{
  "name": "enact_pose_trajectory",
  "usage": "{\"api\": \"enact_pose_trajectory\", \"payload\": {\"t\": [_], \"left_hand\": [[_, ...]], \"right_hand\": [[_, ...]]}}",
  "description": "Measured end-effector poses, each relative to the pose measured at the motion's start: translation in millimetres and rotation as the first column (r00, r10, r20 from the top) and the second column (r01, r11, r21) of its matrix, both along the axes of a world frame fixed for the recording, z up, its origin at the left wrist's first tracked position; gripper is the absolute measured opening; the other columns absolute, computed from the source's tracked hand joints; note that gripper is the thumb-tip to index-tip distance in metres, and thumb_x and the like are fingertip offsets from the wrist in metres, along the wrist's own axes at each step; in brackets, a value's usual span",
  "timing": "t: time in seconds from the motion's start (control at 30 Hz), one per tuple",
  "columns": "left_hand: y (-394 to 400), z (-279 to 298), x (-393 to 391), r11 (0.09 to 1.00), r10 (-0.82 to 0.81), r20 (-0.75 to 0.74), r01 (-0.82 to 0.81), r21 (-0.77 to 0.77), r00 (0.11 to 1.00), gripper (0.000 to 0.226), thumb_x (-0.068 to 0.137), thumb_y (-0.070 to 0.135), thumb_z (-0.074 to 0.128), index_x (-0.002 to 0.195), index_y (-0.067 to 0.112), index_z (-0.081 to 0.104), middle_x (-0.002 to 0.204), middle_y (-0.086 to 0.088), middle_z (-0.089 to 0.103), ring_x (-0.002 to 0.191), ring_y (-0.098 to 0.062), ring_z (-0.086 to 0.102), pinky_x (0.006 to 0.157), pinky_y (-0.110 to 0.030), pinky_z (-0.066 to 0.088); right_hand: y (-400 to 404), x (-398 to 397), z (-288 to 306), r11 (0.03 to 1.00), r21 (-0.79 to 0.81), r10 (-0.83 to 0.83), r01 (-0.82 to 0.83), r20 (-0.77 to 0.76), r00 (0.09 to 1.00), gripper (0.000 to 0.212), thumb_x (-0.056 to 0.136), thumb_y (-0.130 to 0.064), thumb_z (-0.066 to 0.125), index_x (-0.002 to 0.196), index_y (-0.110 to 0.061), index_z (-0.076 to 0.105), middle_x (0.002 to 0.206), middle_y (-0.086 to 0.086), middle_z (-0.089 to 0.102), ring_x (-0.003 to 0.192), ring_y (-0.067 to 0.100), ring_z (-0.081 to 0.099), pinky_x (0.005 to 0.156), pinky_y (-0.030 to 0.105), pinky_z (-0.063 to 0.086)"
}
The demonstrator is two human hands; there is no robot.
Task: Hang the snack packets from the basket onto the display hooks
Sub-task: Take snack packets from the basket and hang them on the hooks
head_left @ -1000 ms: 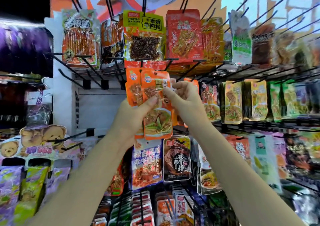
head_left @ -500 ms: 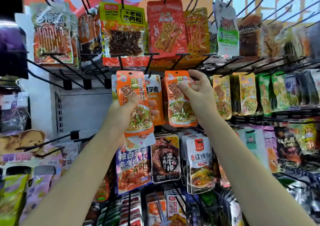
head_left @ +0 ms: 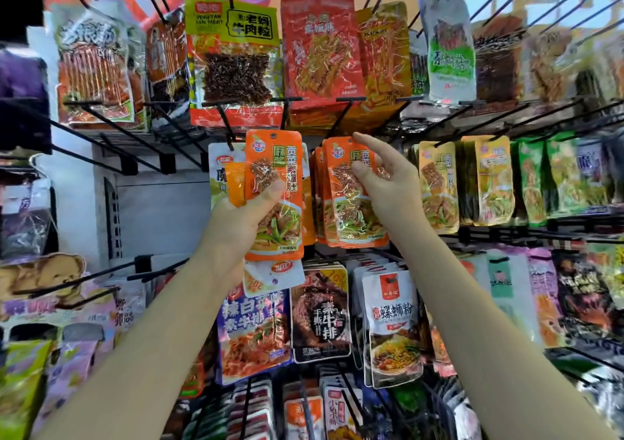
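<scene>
Upright, orange packet (head_left: 275, 200) — gripped in left hand (head_left: 233, 223)

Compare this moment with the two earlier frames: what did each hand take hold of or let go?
The right hand carried one orange packet from the left hand's stack to the hook on the right, and its fingers have now opened off it; that packet hangs at the front of the orange stack there. The left hand still grips its remaining orange packets, thumb across the front one. The other hanging packets look unchanged.
</scene>
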State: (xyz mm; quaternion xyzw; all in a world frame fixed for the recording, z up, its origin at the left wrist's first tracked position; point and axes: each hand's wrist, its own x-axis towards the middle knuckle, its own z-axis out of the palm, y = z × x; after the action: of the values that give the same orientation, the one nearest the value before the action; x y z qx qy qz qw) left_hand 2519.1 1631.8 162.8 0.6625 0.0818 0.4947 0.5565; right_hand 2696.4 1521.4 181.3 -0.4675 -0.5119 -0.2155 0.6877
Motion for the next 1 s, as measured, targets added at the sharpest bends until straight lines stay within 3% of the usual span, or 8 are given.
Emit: {"api": "enact_pose_trajectory", "payload": {"t": [0.1,0.23,0.4,0.6,0.7,0.77,0.9,1.0], "left_hand": [[-1.1,0.1,5.4,1.0,0.016,0.002,-0.016,-0.001,1.0,0.045,0.073,0.049,0.08,0.108,0.022,0.073,0.102,-0.003,0.078,0.097,-0.028,0.075,0.095,-0.053,0.056],[-2.5,0.0,10.6,1.0,0.026,0.013,-0.026,-0.015,1.0,0.04,0.076,0.046,0.08,0.107,0.023,0.072,0.102,-0.003,0.078,0.096,-0.029,0.075,0.093,-0.052,0.057],[-1.7,-0.8,12.5,1.0,0.004,0.003,-0.004,-0.002,1.0,0.076,0.054,0.065,0.089,0.115,0.024,0.071,0.109,-0.003,0.077,0.103,-0.034,0.072,0.096,-0.056,0.054],[-4.3,0.4,13.8,0.999,0.019,0.029,-0.02,0.046,0.999,0.05,0.062,0.051,0.09,0.102,0.025,0.075,0.104,0.001,0.078,0.101,-0.027,0.073,0.098,-0.054,0.053],[-6.9,0.7,14.0,0.996,0.046,0.028,-0.048,0.072,0.999,0.051,0.058,0.049,0.083,0.1,0.021,0.075,0.1,-0.001,0.079,0.098,-0.027,0.074,0.096,-0.053,0.055],[-7.3,0.7,16.2,0.994,0.041,0.02,-0.043,0.104,0.999,0.047,0.063,0.045,0.083,0.102,0.019,0.075,0.099,-0.002,0.079,0.094,-0.027,0.075,0.092,-0.05,0.058],[-16.6,-1.6,23.2,0.982,-0.024,-0.018,0.027,0.187,1.0,0.022,0.08,0.028,0.079,0.1,0.021,0.073,0.096,-0.001,0.079,0.089,-0.022,0.077,0.077,-0.036,0.061],[-11.8,-0.9,23.3,0.981,-0.001,-0.044,0.009,0.194,0.999,0.02,0.085,0.038,0.076,0.098,0.022,0.073,0.092,0.003,0.079,0.087,-0.016,0.076,0.078,-0.033,0.059]], "right_hand": [[-0.4,0.8,-0.7,1.0,-0.001,-0.012,0.012,0.024,1.0,0.034,0.098,-0.008,0.062,0.13,-0.02,0.065,0.116,-0.017,0.063,0.1,-0.027,0.05,0.095,0.015,0.047],[-0.9,2.6,1.6,0.999,-0.002,-0.043,0.043,0.058,0.997,0.032,0.098,-0.009,0.063,0.128,-0.019,0.067,0.125,-0.011,0.062,0.1,-0.025,0.052,0.086,0.001,0.042],[0.1,1.8,7.0,0.997,-0.027,-0.064,0.066,0.051,0.997,0.034,0.098,-0.015,0.065,0.131,-0.021,0.067,0.13,-0.009,0.064,0.12,0.0,0.053,0.096,0.008,0.042],[12.1,11.0,7.1,0.955,-0.209,-0.207,0.211,0.039,0.977,0.036,0.096,-0.03,0.067,0.132,-0.026,0.064,0.122,0.001,0.056,0.104,0.011,0.057,0.092,0.028,0.05],[5.6,5.6,1.4,0.945,-0.028,-0.325,0.326,0.038,0.945,0.021,0.099,-0.03,0.063,0.103,-0.014,0.075,0.098,0.001,0.046,0.093,0.01,0.05,0.083,0.017,0.043],[-2.1,-4.4,0.3,0.983,0.005,-0.182,0.182,0.052,0.982,0.038,0.102,-0.036,0.057,0.084,-0.006,0.071,0.085,0.006,0.059,0.085,0.009,0.055,0.073,0.024,0.041],[-1.0,-22.6,1.2,0.963,-0.241,0.127,-0.12,0.015,0.992,0.017,0.096,-0.038,0.065,0.096,-0.021,0.069,0.086,-0.005,0.072,0.079,0.011,0.067,0.075,0.034,0.056],[-0.5,-18.3,1.1,0.968,-0.161,0.184,-0.193,-0.071,0.98,0.017,0.097,-0.024,0.066,0.111,-0.013,0.065,0.105,0.008,0.074,0.096,0.024,0.072,0.088,0.051,0.058]]}}
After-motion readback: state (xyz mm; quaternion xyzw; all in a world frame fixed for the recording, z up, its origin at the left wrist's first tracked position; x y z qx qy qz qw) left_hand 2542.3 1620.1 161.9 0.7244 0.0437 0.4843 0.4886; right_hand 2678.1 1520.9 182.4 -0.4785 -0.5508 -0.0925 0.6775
